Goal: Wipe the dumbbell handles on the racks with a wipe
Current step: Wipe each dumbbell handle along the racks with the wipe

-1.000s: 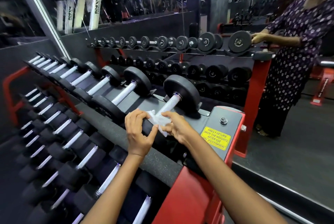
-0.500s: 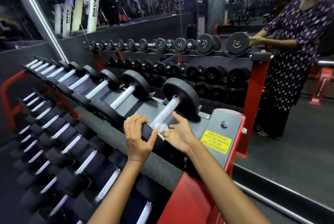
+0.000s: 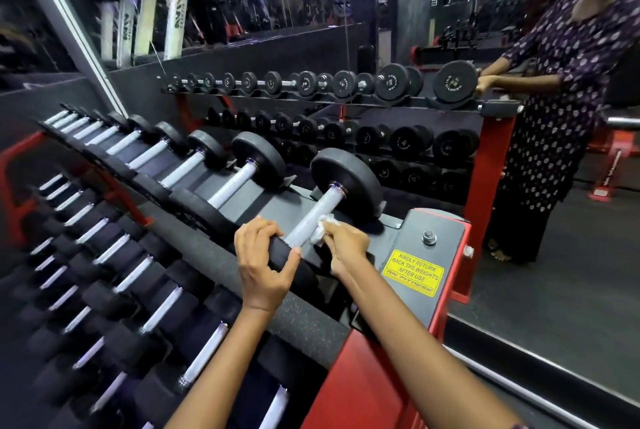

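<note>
Yellow sticker — beside hands

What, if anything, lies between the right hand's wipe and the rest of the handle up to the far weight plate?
Nothing visible. The right hand presses the wipe against the handle, which runs bare up to the far plate. The left hand grips the near end, behind the wipe.

Both arms are stretched forward; the left hand is curled in a grip, the right hand pinched closed.
</note>
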